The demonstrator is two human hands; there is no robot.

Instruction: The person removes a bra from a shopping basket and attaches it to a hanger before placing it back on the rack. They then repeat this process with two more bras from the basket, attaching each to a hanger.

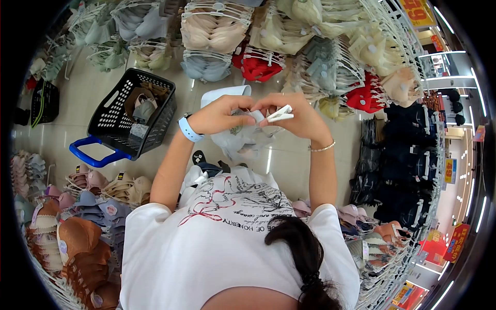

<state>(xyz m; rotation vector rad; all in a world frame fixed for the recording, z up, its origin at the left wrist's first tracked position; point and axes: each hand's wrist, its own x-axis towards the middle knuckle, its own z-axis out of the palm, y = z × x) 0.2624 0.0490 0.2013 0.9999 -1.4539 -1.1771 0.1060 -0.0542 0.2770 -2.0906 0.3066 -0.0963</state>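
Observation:
My left hand [223,114], below a watch with a pale blue band [190,128], has its fingers closed on a small white tag [256,116]. Around the other side of that tag, my right hand [293,114] is closed, and a white clip [280,113] sticks out between its fingers. The two hands nearly touch in front of my chest. Clear plastic packaging [240,142] hangs beneath them; what it contains is hard to make out. The finger hold on the tag is partly hidden.
A black basket [155,137] with a blue handle [85,157] stands on the floor at the left, holding several items. Racks of hanging bras [214,28] line the far side. More bras [80,240] hang near me at left, and dark garments [408,165] at right.

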